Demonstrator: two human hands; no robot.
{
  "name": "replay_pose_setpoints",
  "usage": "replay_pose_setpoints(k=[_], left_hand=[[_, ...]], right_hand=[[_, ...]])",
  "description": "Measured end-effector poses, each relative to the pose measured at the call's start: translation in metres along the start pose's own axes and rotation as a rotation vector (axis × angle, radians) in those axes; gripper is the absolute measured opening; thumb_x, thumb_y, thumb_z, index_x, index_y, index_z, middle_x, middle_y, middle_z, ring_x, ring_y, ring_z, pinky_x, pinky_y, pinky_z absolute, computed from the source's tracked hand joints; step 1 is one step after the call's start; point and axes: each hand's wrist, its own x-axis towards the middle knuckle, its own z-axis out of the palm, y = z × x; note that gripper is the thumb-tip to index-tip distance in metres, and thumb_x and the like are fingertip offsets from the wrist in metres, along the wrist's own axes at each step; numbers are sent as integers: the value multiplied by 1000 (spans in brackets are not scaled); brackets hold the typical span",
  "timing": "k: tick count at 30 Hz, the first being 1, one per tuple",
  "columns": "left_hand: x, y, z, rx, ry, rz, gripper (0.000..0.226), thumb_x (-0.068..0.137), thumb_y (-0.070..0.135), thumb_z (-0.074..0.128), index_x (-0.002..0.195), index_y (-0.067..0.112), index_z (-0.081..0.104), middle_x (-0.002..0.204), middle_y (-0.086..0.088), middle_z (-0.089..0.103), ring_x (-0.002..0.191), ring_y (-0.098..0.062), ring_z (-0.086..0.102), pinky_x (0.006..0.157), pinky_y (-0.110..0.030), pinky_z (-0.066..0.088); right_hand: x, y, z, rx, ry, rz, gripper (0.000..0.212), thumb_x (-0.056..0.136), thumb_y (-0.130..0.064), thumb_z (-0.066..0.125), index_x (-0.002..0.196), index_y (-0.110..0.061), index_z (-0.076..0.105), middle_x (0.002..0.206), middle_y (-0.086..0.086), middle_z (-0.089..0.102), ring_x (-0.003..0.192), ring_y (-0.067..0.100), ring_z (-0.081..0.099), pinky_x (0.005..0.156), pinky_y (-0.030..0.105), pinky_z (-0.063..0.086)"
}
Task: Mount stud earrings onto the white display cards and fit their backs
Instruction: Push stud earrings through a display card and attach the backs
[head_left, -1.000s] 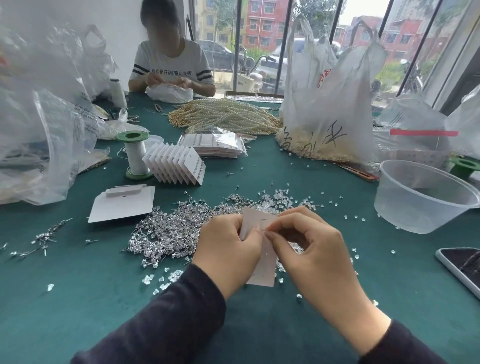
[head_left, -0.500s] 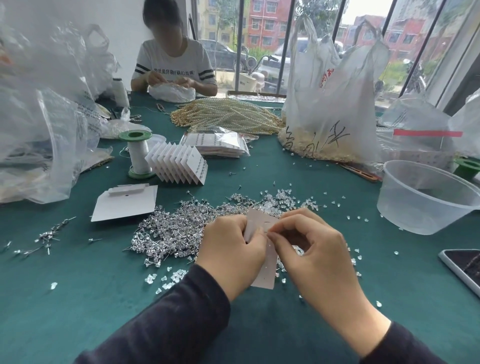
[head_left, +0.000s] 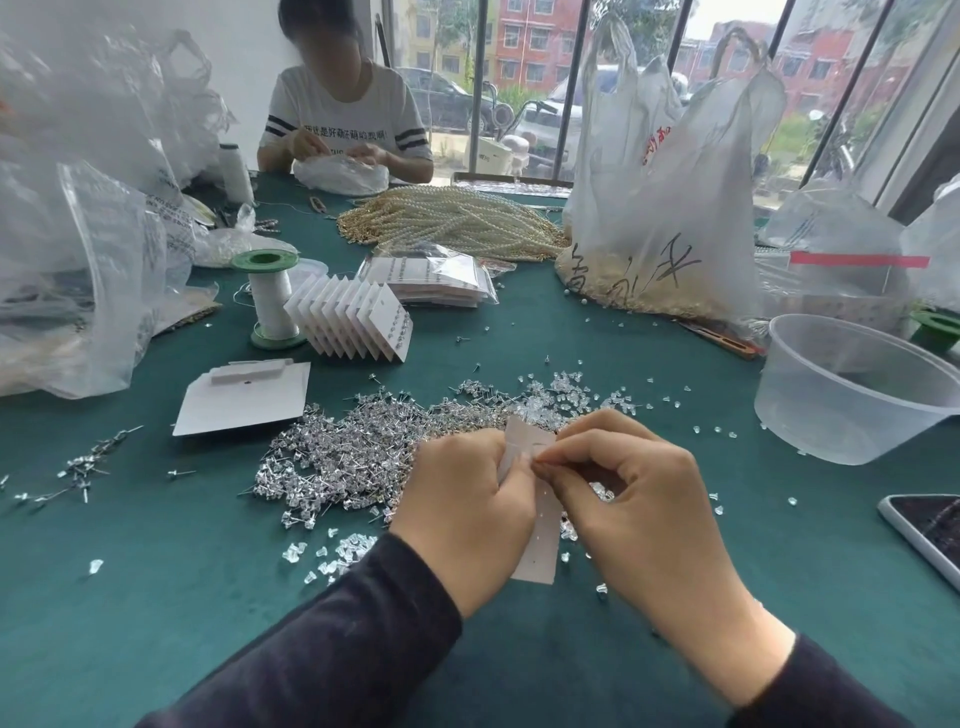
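My left hand (head_left: 462, 512) grips a narrow white display card (head_left: 540, 551) upright above the green table. My right hand (head_left: 639, 512) pinches something tiny against the card's upper part with thumb and forefinger; what it pinches is hidden. Behind and left of the hands lies a large heap of silver stud earrings (head_left: 353, 457). Clear plastic earring backs (head_left: 566, 389) are scattered beyond the card, and more backs (head_left: 332, 556) lie near my left wrist. A fanned stack of filled cards (head_left: 353, 325) stands further back.
A clear plastic tub (head_left: 852, 389) sits at the right, a phone (head_left: 924, 530) at the right edge. Blank cards (head_left: 244, 400), a thread spool (head_left: 270, 296), bagged cards (head_left: 431, 280), pearl strands (head_left: 457, 218) and plastic bags (head_left: 670, 208) lie around. Another person (head_left: 343, 119) works opposite.
My right fingertips have shifted slightly on the card's upper part. The card stays upright in my left hand. The view has tilted a little.
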Motion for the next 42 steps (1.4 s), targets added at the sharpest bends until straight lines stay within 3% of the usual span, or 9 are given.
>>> replay_pose_setpoints(k=[9,17,26,31,32,34,37,39,42], left_hand=[[5,-3,0,-41,-43,-97,31,85,18,55,58,3,55,51,-1,47,52,-17,43,48,-26,34],[3,-1,-1,-3,-8,-27,39,81,32,49,61,-2,55,54,-6,48,56,-23,42,54,-33,32],[4,0,-2,-68,-14,1,41,69,37,45,57,-1,56,49,-4,46,48,-15,38,49,-28,31],[15,5,-19,-516,-348,-100,48,86,49,47,75,7,66,64,-2,64,57,-13,56,52,-23,46],[19,0,-23,-461,-349,-100,48,88,51,42,85,10,68,74,-1,67,64,-13,58,56,-19,46],[27,-17,-29,4,-187,-5,35,89,41,48,107,16,64,90,5,64,79,-9,56,72,-12,43],[30,-34,-31,514,-268,12,40,83,39,59,121,23,57,113,1,53,110,-15,44,102,-29,34],[29,-34,-27,520,-317,-29,30,81,38,63,107,24,65,109,2,53,109,-16,45,101,-32,33],[29,-35,-27,432,-221,-25,11,80,33,65,85,24,70,86,9,53,87,-9,49,82,-22,32]], right_hand=[[-1,2,4,-55,39,15,14,72,0,72,69,-14,70,76,-10,64,68,7,63,64,21,52],[-2,0,7,-43,13,24,15,73,3,68,67,-11,68,75,-6,63,67,8,62,63,22,51],[-4,1,7,-59,24,-60,13,75,4,67,70,-8,66,75,-5,61,68,8,60,62,21,50],[4,3,-3,-69,151,-90,9,80,-5,61,77,-14,62,82,-7,59,77,7,57,70,17,47],[6,5,-7,-81,200,-85,12,81,-3,62,80,-15,61,85,-8,58,81,6,57,73,19,47],[10,8,-15,-54,304,-34,17,84,-2,61,84,-18,60,90,-6,58,87,11,58,79,22,47],[13,9,-24,154,402,147,19,88,-8,59,81,-25,59,87,-1,64,78,9,60,68,15,48],[14,9,-27,326,397,272,17,88,-9,58,79,-23,60,76,-6,68,70,7,61,61,16,49],[14,9,-24,489,355,402,15,88,-8,58,77,-18,61,76,1,67,72,15,62,65,28,50]])
